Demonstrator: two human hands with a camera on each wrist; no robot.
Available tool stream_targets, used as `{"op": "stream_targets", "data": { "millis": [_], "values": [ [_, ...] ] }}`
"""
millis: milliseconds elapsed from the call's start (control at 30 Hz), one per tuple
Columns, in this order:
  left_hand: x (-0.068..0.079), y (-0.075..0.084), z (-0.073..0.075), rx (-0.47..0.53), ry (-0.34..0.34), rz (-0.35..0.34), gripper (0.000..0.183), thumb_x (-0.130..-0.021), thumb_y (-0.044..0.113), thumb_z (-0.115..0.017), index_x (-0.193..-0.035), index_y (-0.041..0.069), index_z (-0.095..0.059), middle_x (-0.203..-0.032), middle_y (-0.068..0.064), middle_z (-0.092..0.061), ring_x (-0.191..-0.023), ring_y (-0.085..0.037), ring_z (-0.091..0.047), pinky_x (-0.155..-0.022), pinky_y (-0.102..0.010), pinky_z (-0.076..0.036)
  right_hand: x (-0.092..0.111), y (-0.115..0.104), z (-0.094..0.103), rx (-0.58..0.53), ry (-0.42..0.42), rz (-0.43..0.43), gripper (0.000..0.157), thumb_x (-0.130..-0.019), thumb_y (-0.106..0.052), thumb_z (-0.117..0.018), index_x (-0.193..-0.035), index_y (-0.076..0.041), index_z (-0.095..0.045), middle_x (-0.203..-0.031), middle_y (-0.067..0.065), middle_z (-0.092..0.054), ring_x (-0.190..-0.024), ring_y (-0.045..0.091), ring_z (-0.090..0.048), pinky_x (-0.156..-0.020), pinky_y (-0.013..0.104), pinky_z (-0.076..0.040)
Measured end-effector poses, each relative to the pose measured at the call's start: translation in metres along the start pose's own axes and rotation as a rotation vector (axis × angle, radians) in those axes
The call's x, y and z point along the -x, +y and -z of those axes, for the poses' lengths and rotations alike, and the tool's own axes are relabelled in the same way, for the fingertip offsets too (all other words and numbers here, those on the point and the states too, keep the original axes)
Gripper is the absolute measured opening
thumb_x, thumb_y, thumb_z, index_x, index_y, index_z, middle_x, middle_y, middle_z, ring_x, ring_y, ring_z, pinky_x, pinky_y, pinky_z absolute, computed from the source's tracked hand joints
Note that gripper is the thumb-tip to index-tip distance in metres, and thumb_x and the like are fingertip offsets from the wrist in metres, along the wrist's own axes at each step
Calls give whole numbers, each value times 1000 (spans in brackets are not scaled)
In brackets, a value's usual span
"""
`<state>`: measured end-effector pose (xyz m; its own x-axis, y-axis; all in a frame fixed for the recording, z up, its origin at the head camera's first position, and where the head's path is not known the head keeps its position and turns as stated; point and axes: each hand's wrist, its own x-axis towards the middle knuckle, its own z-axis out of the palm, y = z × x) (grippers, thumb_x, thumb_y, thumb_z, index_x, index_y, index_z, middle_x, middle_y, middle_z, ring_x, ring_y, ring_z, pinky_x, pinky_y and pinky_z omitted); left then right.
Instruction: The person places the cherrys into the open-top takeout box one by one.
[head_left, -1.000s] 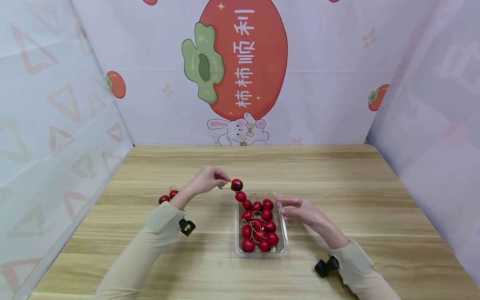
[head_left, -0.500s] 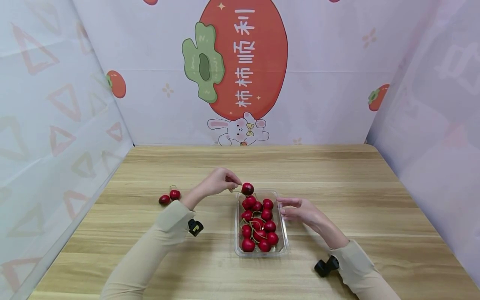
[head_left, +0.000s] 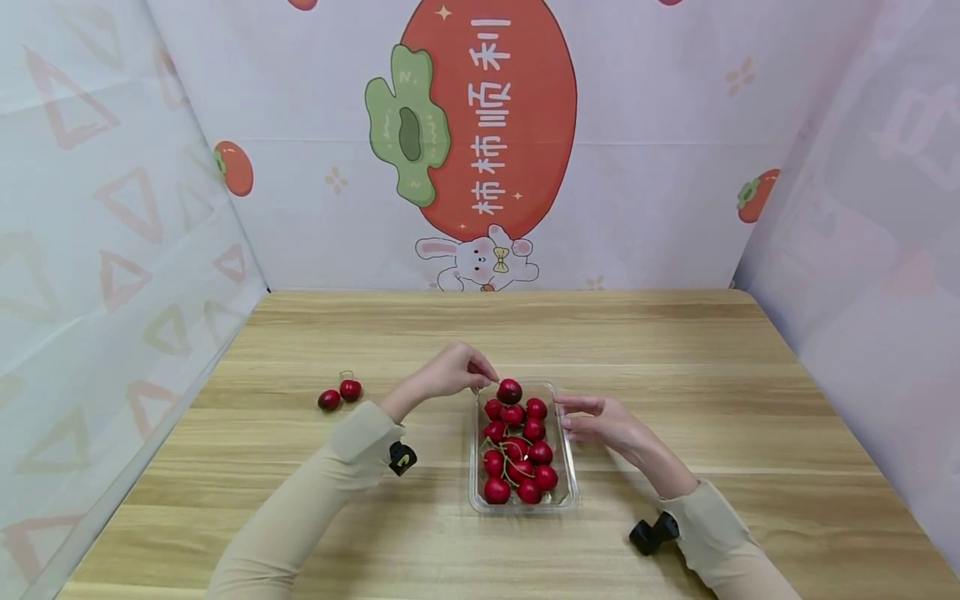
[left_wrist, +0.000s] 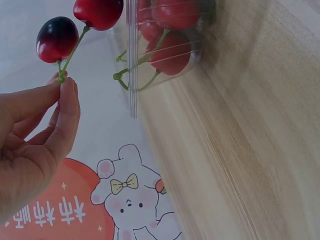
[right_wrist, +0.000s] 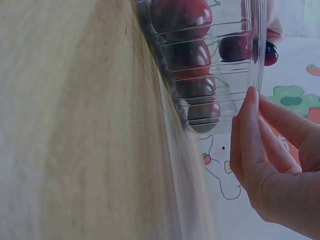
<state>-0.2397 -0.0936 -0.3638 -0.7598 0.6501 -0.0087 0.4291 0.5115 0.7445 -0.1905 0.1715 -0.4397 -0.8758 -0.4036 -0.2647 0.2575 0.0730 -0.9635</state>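
Observation:
In the head view my left hand (head_left: 456, 371) is at the far left corner of a clear plastic box (head_left: 523, 510). Its thumb and fingertips pinch the joined green stems of a pair of cherries, one dark-tipped cherry (left_wrist: 57, 40) and one red cherry (left_wrist: 99, 11). The pair hangs over the box's far end, above the rim in the left wrist view. Several red cherries (head_left: 520, 472) with stems lie inside the box. My right hand (head_left: 606, 427) touches the right side of the box near its rim, fingers fairly straight.
Two more cherries (head_left: 340, 394) lie on the wooden table (head_left: 675, 350) to the left, beyond my left sleeve (head_left: 307, 492). A printed cloth (head_left: 645, 167) stands behind the table, with pale cloth walls at both sides. Black wrist cameras (head_left: 652, 533) hang at my cuffs.
My left hand has moved right and slightly nearer, carrying the cherry pair from the box's far left corner to over its far end. The right hand and the box stay put.

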Motion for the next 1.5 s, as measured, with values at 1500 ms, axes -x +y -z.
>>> {"op": "stream_targets", "data": {
  "millis": [1500],
  "values": [
    [-13,-7,-24,-72,-84,43,13,-77,-9,-59,-86,-5,-67,-81,-14,-66,-64,-14,-61,-56,-21,-50,2,0,1,2,-10,22,53,-79,-7,-64,-125,8,-42,-126,26,-44,-86,14,-60,-77,30,-50]
  ]
}}
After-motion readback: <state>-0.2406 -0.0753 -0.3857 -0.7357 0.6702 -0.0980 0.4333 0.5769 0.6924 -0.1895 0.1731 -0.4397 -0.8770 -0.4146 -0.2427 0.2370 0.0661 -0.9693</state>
